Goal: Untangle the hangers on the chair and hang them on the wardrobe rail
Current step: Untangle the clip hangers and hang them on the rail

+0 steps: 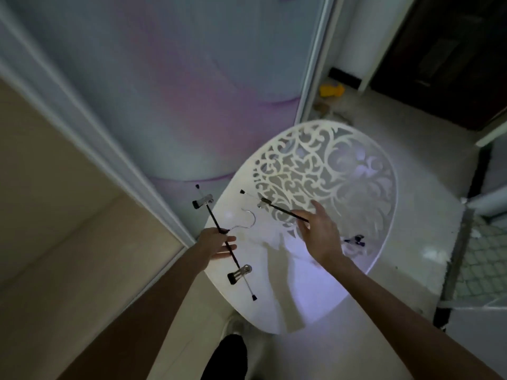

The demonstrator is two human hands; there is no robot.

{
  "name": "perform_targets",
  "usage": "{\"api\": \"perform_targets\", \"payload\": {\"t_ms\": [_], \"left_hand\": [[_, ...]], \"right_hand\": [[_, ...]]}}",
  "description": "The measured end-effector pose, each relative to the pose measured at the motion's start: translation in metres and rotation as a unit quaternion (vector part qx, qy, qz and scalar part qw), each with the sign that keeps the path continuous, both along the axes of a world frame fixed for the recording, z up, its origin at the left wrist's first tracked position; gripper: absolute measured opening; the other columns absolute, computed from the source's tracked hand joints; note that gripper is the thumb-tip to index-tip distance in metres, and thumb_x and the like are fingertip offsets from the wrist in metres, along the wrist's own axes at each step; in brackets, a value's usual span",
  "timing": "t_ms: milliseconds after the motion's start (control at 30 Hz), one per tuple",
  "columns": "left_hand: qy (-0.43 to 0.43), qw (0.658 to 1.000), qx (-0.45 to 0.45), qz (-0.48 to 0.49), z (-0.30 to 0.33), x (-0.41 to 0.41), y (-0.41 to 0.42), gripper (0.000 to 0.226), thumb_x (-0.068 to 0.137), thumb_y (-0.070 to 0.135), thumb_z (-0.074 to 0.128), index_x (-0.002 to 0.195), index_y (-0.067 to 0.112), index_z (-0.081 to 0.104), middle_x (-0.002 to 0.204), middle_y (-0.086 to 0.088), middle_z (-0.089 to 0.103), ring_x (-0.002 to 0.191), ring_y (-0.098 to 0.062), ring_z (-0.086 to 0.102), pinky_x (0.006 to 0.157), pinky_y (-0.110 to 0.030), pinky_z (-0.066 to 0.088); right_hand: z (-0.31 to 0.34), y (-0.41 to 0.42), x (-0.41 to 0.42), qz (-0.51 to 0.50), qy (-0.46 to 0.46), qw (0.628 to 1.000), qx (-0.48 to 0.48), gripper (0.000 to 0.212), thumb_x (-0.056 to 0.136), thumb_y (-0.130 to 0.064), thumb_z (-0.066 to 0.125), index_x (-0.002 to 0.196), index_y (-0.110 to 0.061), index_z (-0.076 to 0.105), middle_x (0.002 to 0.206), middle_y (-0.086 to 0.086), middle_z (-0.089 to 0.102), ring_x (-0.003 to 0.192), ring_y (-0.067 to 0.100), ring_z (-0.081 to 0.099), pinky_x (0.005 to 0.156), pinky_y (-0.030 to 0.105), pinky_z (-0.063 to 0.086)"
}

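A white chair [274, 283] with a cut-out floral back stands below me. My left hand [218, 244] holds a black-barred clip hanger [214, 218] by the middle of its bar, over the chair's left edge. Its metal hook [248, 219] points right and a clip sits near each end. My right hand [319, 231] pinches the bar of a second clip hanger [277, 208] above the seat, its far end pointing up-left. Another clip [355, 239] shows just right of my right wrist; what it belongs to is hidden.
A sliding wardrobe door [178, 91] with a pale blue and pink panel rises behind the chair. An open beige wardrobe section [55, 201] lies at left. A yellow object [330, 90] sits on the floor at the back. A tiled area and rug lie at right.
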State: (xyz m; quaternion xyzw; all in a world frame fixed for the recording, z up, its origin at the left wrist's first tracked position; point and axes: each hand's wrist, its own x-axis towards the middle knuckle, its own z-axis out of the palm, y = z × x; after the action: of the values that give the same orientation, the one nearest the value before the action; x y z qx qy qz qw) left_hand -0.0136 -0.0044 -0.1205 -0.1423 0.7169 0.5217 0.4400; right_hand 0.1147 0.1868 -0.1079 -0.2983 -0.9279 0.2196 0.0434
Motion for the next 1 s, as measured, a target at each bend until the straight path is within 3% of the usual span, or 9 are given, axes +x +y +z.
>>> {"api": "perform_targets", "payload": {"t_ms": [100,233,400,600,733,800,867,933,1000], "left_hand": [[0.029,0.998,0.028,0.043,0.054,0.011,-0.042,0.009,0.096,0.004,0.048,0.104,0.003,0.052,0.077,-0.005,0.063,0.041,-0.009,0.063,0.047,-0.024,0.054],[0.03,0.986,0.058,0.156,0.124,0.035,-0.114,0.013,0.095,-0.003,0.045,0.085,-0.003,0.052,0.044,-0.005,0.061,0.031,-0.013,0.057,0.036,-0.026,0.049],[0.078,0.974,0.021,0.211,0.185,0.05,-0.222,0.012,0.097,0.0,0.043,0.095,0.004,0.055,0.076,-0.007,0.062,0.036,-0.01,0.061,0.039,-0.022,0.052],[0.158,0.929,0.031,0.335,0.249,0.037,-0.349,0.024,0.098,0.002,0.038,0.079,0.009,0.051,0.054,0.0,0.065,0.032,-0.009,0.058,0.035,-0.021,0.048],[0.182,0.903,0.061,0.384,0.282,0.018,-0.422,0.023,0.099,0.003,0.036,0.082,0.008,0.05,0.048,0.001,0.064,0.032,-0.01,0.058,0.034,-0.022,0.047],[0.189,0.893,0.072,0.403,0.295,0.006,-0.455,0.023,0.1,0.003,0.036,0.081,0.008,0.049,0.053,-0.001,0.065,0.03,-0.011,0.057,0.031,-0.023,0.046],[0.198,0.887,0.076,0.41,0.31,-0.013,-0.493,0.023,0.099,0.003,0.037,0.079,0.006,0.049,0.067,-0.006,0.063,0.031,-0.012,0.058,0.031,-0.024,0.047],[0.209,0.885,0.095,0.404,0.322,-0.03,-0.52,0.024,0.099,0.002,0.038,0.078,0.005,0.05,0.063,-0.005,0.065,0.033,-0.012,0.059,0.032,-0.024,0.048],[0.21,0.887,0.104,0.399,0.332,-0.045,-0.541,0.024,0.098,0.001,0.038,0.078,0.005,0.05,0.051,-0.002,0.065,0.033,-0.012,0.059,0.033,-0.024,0.048]], "right_hand": [[0.056,-0.025,-0.003,0.124,0.04,0.988,0.077,0.025,0.091,-0.011,0.056,0.109,-0.022,0.069,0.126,0.013,0.05,0.082,0.034,0.064,0.061,0.035,0.051],[0.126,-0.073,-0.014,0.248,0.064,0.959,0.117,0.024,0.088,-0.013,0.061,0.107,-0.025,0.07,0.097,0.007,0.052,0.075,0.026,0.062,0.056,0.028,0.043],[0.19,-0.144,-0.052,0.37,0.095,0.903,0.194,0.036,0.066,-0.007,0.081,0.094,-0.028,0.073,0.069,0.005,0.056,0.049,0.025,0.061,0.037,0.029,0.047],[0.261,-0.257,-0.102,0.415,0.214,0.843,0.267,0.055,0.052,0.005,0.085,0.098,-0.023,0.074,0.066,0.002,0.059,0.049,0.018,0.056,0.04,0.02,0.04],[0.302,-0.323,-0.128,0.416,0.277,0.794,0.347,0.063,0.041,0.004,0.086,0.097,-0.023,0.074,0.043,-0.003,0.042,0.033,0.013,0.037,0.037,0.016,0.024],[0.323,-0.355,-0.141,0.419,0.253,0.802,0.343,0.056,0.051,-0.007,0.088,0.101,-0.028,0.072,0.045,-0.004,0.046,0.033,0.013,0.037,0.035,0.017,0.025],[0.341,-0.393,-0.162,0.415,0.239,0.829,0.289,0.035,0.082,-0.022,0.071,0.115,-0.032,0.065,0.069,0.0,0.066,0.057,0.019,0.062,0.048,0.025,0.038],[0.353,-0.421,-0.18,0.404,0.214,0.876,0.151,0.03,0.093,-0.023,0.056,0.122,-0.031,0.062,0.095,0.001,0.071,0.086,0.023,0.066,0.066,0.028,0.043],[0.362,-0.444,-0.2,0.37,0.201,0.907,0.012,0.03,0.093,-0.016,0.054,0.12,-0.024,0.064,0.101,0.0,0.071,0.09,0.019,0.066,0.071,0.023,0.044]]}}
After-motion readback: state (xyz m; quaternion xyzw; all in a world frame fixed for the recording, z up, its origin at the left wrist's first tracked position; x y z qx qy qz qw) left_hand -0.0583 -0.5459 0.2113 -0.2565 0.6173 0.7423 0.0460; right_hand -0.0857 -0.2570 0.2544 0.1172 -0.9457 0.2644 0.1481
